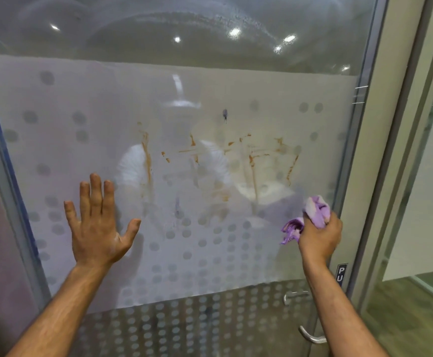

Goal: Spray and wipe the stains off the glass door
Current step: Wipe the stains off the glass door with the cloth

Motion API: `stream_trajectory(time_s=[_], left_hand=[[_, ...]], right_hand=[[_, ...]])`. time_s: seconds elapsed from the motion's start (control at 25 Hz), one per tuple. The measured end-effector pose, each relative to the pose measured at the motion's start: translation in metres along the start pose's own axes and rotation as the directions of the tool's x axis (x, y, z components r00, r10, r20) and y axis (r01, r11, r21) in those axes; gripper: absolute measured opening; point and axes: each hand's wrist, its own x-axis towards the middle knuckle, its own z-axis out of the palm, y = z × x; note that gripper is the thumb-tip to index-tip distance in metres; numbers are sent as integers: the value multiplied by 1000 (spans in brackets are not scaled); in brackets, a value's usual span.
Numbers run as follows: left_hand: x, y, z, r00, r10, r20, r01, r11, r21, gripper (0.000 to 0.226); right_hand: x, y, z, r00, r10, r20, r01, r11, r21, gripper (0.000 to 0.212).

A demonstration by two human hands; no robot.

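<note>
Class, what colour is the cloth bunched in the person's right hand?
Light purple; the cloth shows best in the head view.

Glass door (81,99) w/ frosted film and grey dot pattern carries it all. Left hand (97,228) lies flat on the pane, fingers (97,194) spread, pointing up. Orange-brown stains (147,155) streak the glass just right of and above those fingertips, running across twd the right side. Right hand (318,238) presses a bunched purple cloth (310,215) to the glass, below the rightmost streaks.
</note>
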Motion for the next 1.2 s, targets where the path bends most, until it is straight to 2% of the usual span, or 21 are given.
stream_trajectory(time_s=[0.12, 0.24, 0.32, 0.44, 0.52, 0.6, 0.72, 0.88, 1.0, 1.12, 1.2], left_hand=[[0, -1, 2, 1000, 2, -3, -2, 1000, -4, 103], [0, -2, 4, 999, 11, -30, -12, 1000, -13, 104], [0, -2, 5, 999, 14, -39, -15, 1000, -13, 104], [1, -2, 5, 999, 15, -38, -15, 1000, 4, 105], [0, -1, 4, 999, 16, -35, -16, 1000, 14, 105], [0, -1, 5, 999, 16, -37, -16, 1000, 12, 105], [0, -2, 5, 999, 12, -33, -12, 1000, -1, 105], [0, -1, 4, 999, 7, -43, -7, 1000, -5, 105], [1, -1, 2, 1000, 4, -24, -5, 1000, -12, 104], [0, -1, 3, 1000, -3, -13, 3, 1000, -12, 104], [0, -1, 2, 1000, -2, -7, 2, 1000, -8, 104]], right_hand=[[0, -14, -1, 993, 94, -70, -78, 975, 206, 39], [18, -42, 6, 990, -29, -141, 70, 953, 296, 56], [34, -63, 19, 977, -161, -141, 194, 945, 264, 53], [37, -75, 39, 906, -374, -196, 389, 920, 43, 35], [31, -73, 46, 871, -449, -199, 453, 891, -25, 34], [24, -72, 48, 867, -465, -177, 467, 884, -35, 39], [8, -67, 49, 838, -542, -60, 538, 840, -72, 52], [-27, -37, 45, 729, -664, 165, 684, 710, -166, 68], [-46, 0, 30, 693, -667, 273, 720, 659, -217, 80], [-51, 31, 7, 638, -654, 406, 768, 582, -269, 78], [-42, 39, -7, 648, -615, 449, 757, 588, -287, 80]])
